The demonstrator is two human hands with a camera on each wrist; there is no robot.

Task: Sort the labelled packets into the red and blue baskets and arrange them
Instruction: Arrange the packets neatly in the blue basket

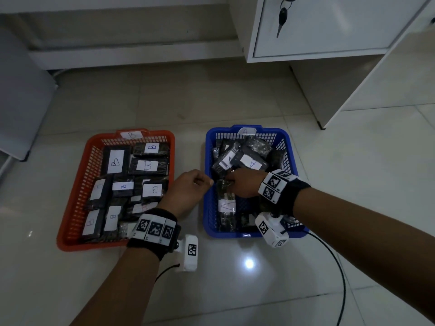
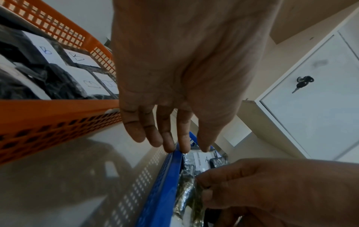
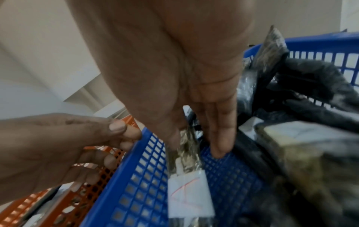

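Note:
On the floor a red basket [image 1: 70, 208] holds several dark packets with white B labels [image 1: 147, 165]. To its right, a blue basket [image 1: 206, 161] holds dark packets labelled A [image 1: 250, 162]. My right hand [image 1: 231, 182] reaches into the blue basket and pinches one A packet [image 1: 226, 204] at its top end. In the right wrist view this A packet [image 3: 189, 198] stands on edge against the basket's left wall [image 3: 120, 176]. My left hand [image 1: 207, 182] holds nothing; in the left wrist view its fingertips [image 2: 169, 147] rest on the blue rim [image 2: 165, 184].
A white cabinet [image 1: 317, 31] with keys [image 1: 282, 15] hanging in its lock stands at the back right. A grey panel [image 1: 21, 102] is at the far left. A black cable [image 1: 339, 267] trails over the tiles by my right arm.

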